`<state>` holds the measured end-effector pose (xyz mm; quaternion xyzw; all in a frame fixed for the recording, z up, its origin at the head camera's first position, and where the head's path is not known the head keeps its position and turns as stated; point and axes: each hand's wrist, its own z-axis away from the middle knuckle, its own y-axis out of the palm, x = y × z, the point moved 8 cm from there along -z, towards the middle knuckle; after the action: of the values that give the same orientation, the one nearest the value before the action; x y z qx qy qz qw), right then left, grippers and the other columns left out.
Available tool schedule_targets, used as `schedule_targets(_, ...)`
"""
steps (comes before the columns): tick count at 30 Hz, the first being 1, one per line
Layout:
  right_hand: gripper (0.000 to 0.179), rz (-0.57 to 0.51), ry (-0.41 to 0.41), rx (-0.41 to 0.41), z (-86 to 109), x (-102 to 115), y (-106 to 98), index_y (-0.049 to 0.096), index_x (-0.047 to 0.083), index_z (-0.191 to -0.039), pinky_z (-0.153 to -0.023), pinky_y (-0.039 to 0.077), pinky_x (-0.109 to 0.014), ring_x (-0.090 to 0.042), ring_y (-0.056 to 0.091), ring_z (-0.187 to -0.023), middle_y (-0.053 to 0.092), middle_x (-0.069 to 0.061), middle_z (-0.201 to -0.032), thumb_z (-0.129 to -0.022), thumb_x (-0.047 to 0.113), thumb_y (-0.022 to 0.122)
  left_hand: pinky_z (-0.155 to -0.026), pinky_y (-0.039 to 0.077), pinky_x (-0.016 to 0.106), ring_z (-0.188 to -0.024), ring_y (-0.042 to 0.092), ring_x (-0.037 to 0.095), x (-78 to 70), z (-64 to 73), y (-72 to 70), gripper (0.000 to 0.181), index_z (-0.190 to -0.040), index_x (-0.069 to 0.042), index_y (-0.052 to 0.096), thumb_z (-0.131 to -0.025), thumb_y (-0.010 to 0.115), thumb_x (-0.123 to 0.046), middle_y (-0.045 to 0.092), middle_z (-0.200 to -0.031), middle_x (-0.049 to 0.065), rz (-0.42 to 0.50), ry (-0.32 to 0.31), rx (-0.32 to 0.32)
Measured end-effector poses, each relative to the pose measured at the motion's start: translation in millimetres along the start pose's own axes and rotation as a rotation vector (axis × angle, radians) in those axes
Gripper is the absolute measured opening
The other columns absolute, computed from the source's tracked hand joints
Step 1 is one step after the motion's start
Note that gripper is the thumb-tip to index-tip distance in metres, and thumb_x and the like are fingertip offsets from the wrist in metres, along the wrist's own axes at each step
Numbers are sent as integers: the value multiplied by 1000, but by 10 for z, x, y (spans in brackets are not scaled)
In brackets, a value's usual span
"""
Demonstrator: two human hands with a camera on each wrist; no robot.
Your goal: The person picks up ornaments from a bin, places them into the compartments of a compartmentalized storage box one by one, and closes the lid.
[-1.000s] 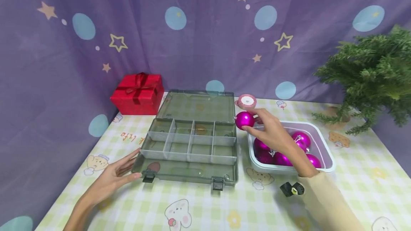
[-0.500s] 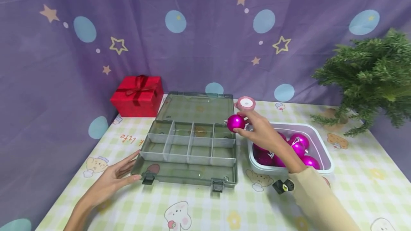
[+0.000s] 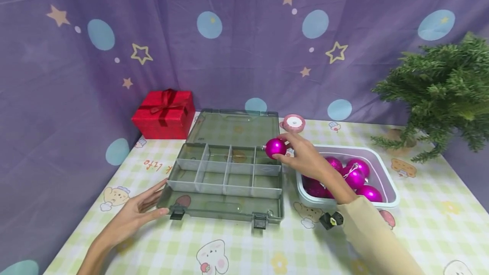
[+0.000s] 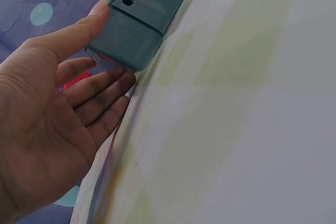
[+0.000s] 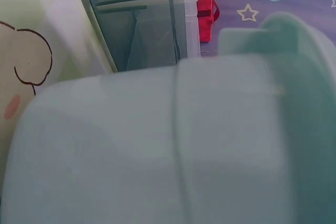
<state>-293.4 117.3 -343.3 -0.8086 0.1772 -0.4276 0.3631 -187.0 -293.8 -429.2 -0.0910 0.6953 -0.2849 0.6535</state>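
Note:
My right hand [image 3: 311, 160] pinches a shiny magenta Christmas bauble [image 3: 275, 148] between thumb and fingers, its silver cap pointing left. The bauble is over the back right compartment of a translucent grey divided storage box [image 3: 225, 214], whose lid [image 3: 234, 126] lies folded back. At the box's front left corner is my left hand [image 3: 133, 213]. In the left wrist view its thumb and extended fingers touch the box corner [image 4: 126, 43]. A pale blue plastic tub [image 3: 389, 183] right of the box holds several magenta baubles [image 3: 353, 177]; its wall [image 5: 142, 145] fills much of the right wrist view, where the right hand is hidden.
A red gift box [image 3: 164, 116] with a bow stands at the back left. Behind the tub lies a pink ribbon roll [image 3: 294, 123]. A green artificial tree [image 3: 447, 92] stands at the right, before a purple curtain [image 3: 237, 67]. A checked cloth [image 3: 244, 249] covers the table.
The right hand has moved left with the bauble, from beside the tub's left edge to over the storage box's right side. The left hand has stayed at the box corner.

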Motion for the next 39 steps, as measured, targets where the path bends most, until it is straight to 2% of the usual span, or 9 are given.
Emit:
schedule_targets(9, 57, -24, 23, 20, -3, -24, 38, 56, -3, -141, -88, 59, -50, -35, 68, -108, 57, -22, -142, -94, 19, 80, -98, 45, 18, -139, 42, 43, 9, 25, -11, 72, -163, -12, 34, -101, 71, -18, 39, -161, 19, -26, 13, -17)
schedule_targets(13, 67, -58, 16, -1, 54, -44, -36, 48, 0, -151, -90, 59, -52, -38, 68, -107, 62, -22, -135, -94, 16, 79, -102, 51, 36, -139, 42, 45, 14, 29, 0, 73, -163, -12, 33, -101, 70, -18, 39, -159, 23, -25, 11, -17)
schedule_targets(15, 68, -68, 18, -22, 111, -73, -110, 47, 3, -152, -91, 59, -51, -38, 69, -106, 63, -21, -131, -94, 15, 79, -103, 50, 46, -139, 43, 46, 14, 30, 2, 73, -163, -12, 33, -101, 70, -18, 40, -159, 24, -28, 11, -18)
schedule_targets(17, 62, -66, 20, -50, 178, -105, -207, 52, 5, -149, -91, 59, -51, -38, 69, -105, 64, -20, -129, -94, 14, 80, -102, 50, 49, -139, 42, 46, 12, 29, 1, 73, -163, -12, 33, -101, 70, -18, 39, -159, 23, -27, 12, -18)
schedule_targets(22, 48, -14, 21, -111, 372, -202, -462, 61, 2, -135, -90, 59, -52, -35, 68, -105, 65, -17, -125, -92, 11, 80, -99, 50, 27, -139, 42, 44, 3, 34, -15, 72, -163, -12, 34, -101, 71, -18, 39, -160, 19, -29, 12, -20)
schedule_targets(24, 46, 5, 24, -120, 449, -245, -543, 62, 1, -133, -89, 59, -53, -36, 68, -106, 65, -17, -125, -91, 9, 80, -99, 50, 27, -139, 41, 44, -2, 38, -20, 72, -163, -12, 34, -101, 71, -18, 39, -160, 18, -28, 11, -20)
schedule_targets(29, 48, 63, 80, -123, 654, -343, -732, 62, 3, -135, -87, 58, -56, -37, 69, -106, 65, -16, -128, -92, 12, 80, -101, 51, 44, -140, 41, 45, -7, 35, -20, 72, -163, -13, 35, -101, 71, -17, 39, -161, 18, -22, 13, -18)
schedule_targets(35, 49, 103, 159, -102, 923, -459, -931, 60, 4, -138, -86, 55, -62, -42, 68, -104, 64, -21, -129, -96, 20, 78, -96, 49, 20, -140, 40, 45, -3, 7, -4, 72, -162, -13, 35, -101, 71, -17, 37, -161, 18, -3, 20, -12)
schedule_targets(39, 52, 132, 214, -79, 1109, -541, -1024, 58, 3, -141, -85, 52, -66, -45, 64, -107, 62, -23, -132, -97, 24, 76, -97, 47, 17, -140, 40, 44, -8, -12, 7, 72, -162, -12, 36, -100, 72, -17, 39, -160, 18, 0, 33, -13)
